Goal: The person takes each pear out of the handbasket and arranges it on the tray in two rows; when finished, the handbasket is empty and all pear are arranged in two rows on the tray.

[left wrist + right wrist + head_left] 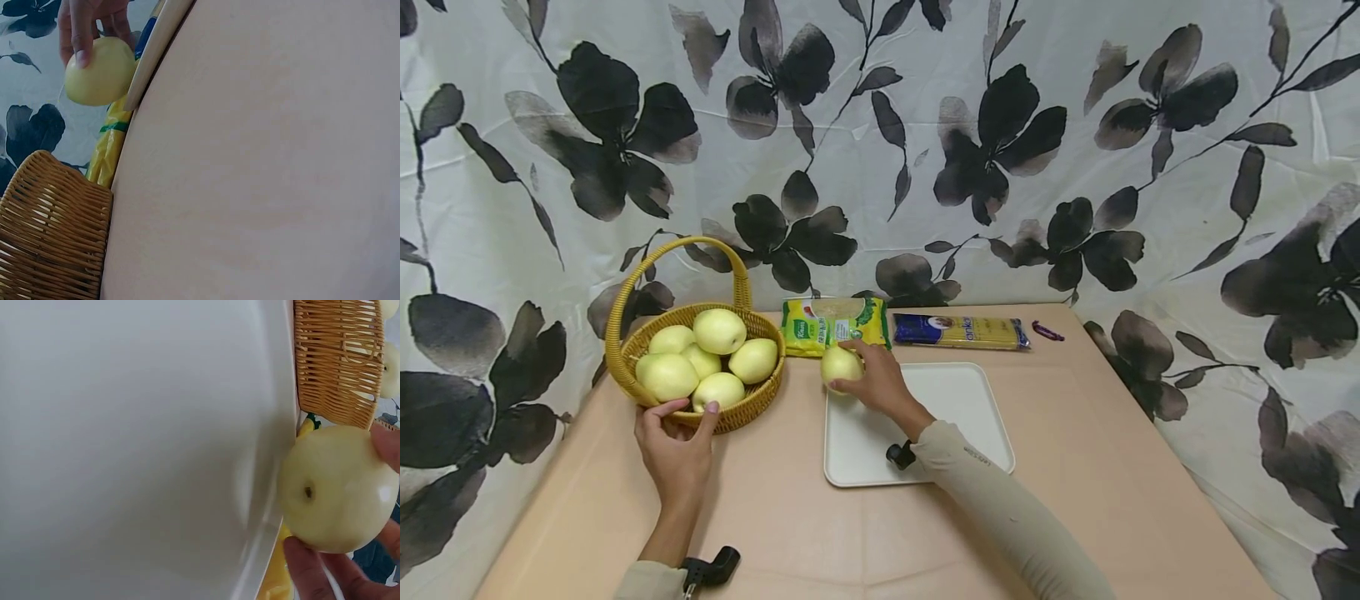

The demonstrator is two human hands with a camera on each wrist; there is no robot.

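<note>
My right hand (876, 379) holds a pale green apple (841, 367) between thumb and fingers. The apple is at the far left corner of a white tray (958, 425), and in the right wrist view its dimpled end (308, 492) faces the camera. At the near side of a yellow wicker basket (752, 410), my left hand (673, 454) grips the rim, thumb and fingers spread along it. Several more apples (718, 332) are heaped in the basket. The left wrist view shows the basket's woven side (56, 231) but not the left hand.
Behind the tray lie a green and yellow packet (805, 329) and a blue and yellow packet (962, 332). A small dark purple item (1047, 331) is right of them. The basket's tall handle (741, 279) arches over the apples. Floral cloth (880, 167) hangs behind the table (1075, 467).
</note>
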